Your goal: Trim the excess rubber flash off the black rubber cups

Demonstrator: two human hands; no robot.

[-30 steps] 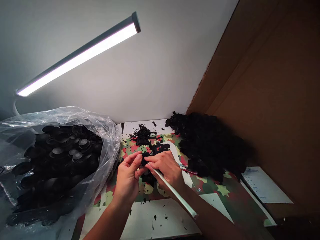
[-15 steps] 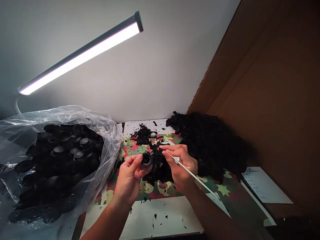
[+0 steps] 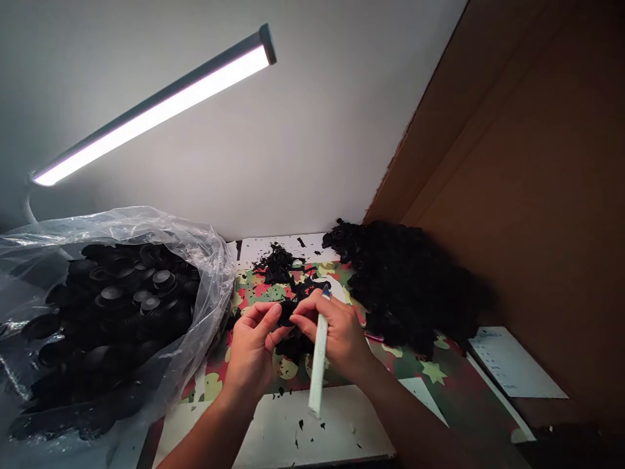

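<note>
Between the fingertips of my left hand [image 3: 254, 348] is a small round black part [image 3: 286, 314], held above the patterned sheet. My right hand [image 3: 336, 332] is closed on a pale flat-handled tool [image 3: 318, 371], whose handle hangs down toward me and whose dark blue end shows above the fingers. The right thumb and index finger are at the right side of the black part; whether they touch it I cannot tell. Black scraps [image 3: 293, 345] lie beneath both hands.
A clear plastic bag [image 3: 222, 260] at the left holds many round black parts [image 3: 112, 296]. A large heap of black scraps [image 3: 410, 286] stands at the right, a small one [image 3: 278, 260] at the back. A lit lamp [image 3: 156, 107] hangs above; cardboard [image 3: 527, 195] stands right.
My right hand has moved left to the black part. The tool has turned, its handle now hanging down with the broad side showing. My left hand has stayed nearly in place.
</note>
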